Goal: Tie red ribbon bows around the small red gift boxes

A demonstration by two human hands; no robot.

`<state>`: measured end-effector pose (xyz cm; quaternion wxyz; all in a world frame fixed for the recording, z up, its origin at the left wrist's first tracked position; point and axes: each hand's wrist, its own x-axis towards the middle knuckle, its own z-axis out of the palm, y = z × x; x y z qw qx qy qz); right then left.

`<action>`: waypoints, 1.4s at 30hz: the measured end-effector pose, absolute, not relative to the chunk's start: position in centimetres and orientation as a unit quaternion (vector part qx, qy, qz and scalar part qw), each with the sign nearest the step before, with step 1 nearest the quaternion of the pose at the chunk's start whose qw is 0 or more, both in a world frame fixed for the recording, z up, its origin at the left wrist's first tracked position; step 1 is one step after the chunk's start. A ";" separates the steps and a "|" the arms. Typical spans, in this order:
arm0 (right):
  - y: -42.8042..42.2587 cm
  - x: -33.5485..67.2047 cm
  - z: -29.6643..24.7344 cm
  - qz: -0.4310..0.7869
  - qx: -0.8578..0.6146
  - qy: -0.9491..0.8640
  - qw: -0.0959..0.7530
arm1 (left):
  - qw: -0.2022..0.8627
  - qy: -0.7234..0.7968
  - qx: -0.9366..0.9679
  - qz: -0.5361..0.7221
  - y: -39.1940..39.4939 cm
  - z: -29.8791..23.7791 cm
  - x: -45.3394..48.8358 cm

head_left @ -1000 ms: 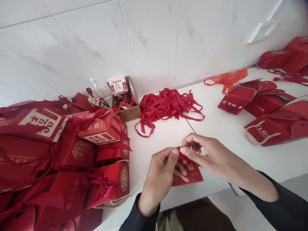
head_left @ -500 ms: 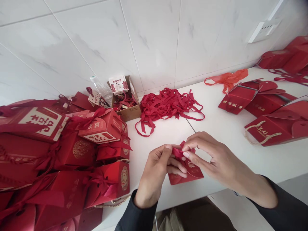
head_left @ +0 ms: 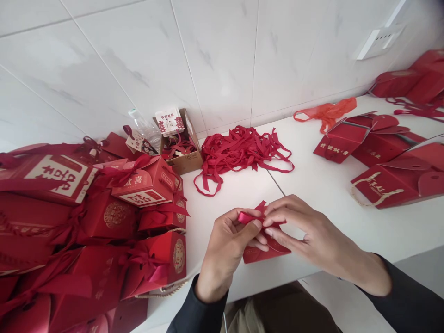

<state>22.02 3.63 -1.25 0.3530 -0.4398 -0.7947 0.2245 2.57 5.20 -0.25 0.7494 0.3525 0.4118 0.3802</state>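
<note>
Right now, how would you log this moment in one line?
left hand: pinching red ribbon; right hand: touching same ribbon; below: red box on white table; beyond: ribbon heap

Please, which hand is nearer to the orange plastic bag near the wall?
Right. The right hand is in front of the orange plastic bag, somewhat to its left; the left hand is farther left and farther from it. Neither touches it.

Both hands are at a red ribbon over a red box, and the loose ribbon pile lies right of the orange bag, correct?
No: the loose ribbon pile lies left of the orange bag, as the head view shows. The left hand and right hand are indeed at a red ribbon over a red box.
</note>
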 end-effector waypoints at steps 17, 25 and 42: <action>4.9 21.6 -0.3 0.437 -0.505 -0.692 0.275 | 0.579 0.500 0.527 0.370 5.1 -0.5 2.8; 4.8 21.3 -0.7 0.464 -0.517 -0.657 0.294 | 0.414 0.541 0.636 0.363 4.5 -1.4 3.0; 4.6 21.1 0.2 0.399 -0.521 -0.711 0.253 | 0.259 0.497 0.709 0.429 3.5 -2.0 3.5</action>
